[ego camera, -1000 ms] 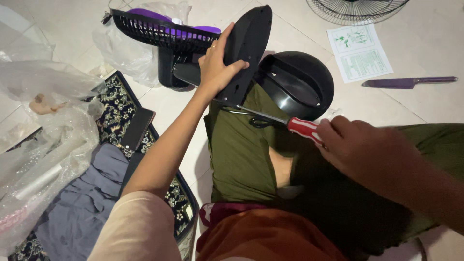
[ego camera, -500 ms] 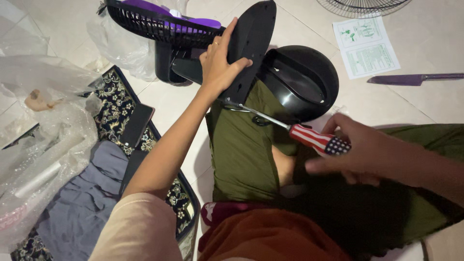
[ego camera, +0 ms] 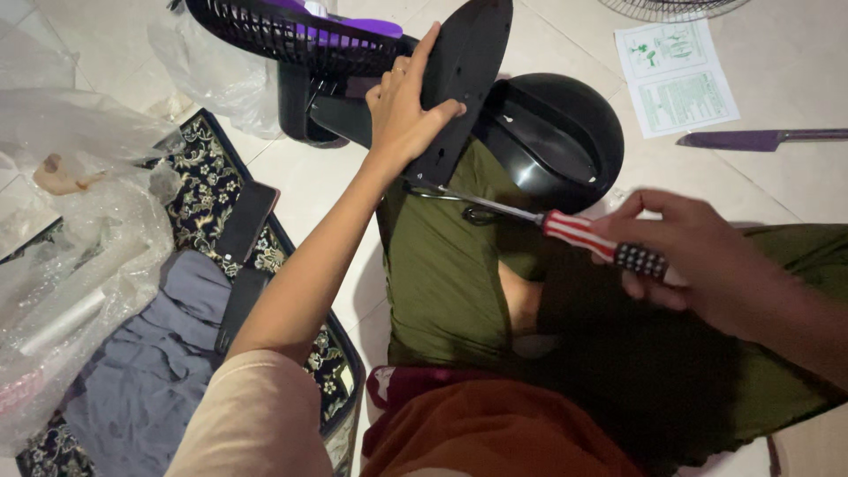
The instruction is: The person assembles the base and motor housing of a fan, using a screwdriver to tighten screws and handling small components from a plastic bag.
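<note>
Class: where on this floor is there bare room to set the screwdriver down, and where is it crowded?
Bare tile lies between the patterned dark rug and the green-trousered leg, and right of the purple knife. The left is crowded with clear plastic wrap.

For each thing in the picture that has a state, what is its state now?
Left hand: grips the black flat part, held tilted on edge.
Right hand: fingers closed around the screwdriver, tip at the flat part's lower end.
Black dome part: lies open side up.
Purple knife: lies flat on the floor.
Instruction sheet: unfolded, flat.
</note>
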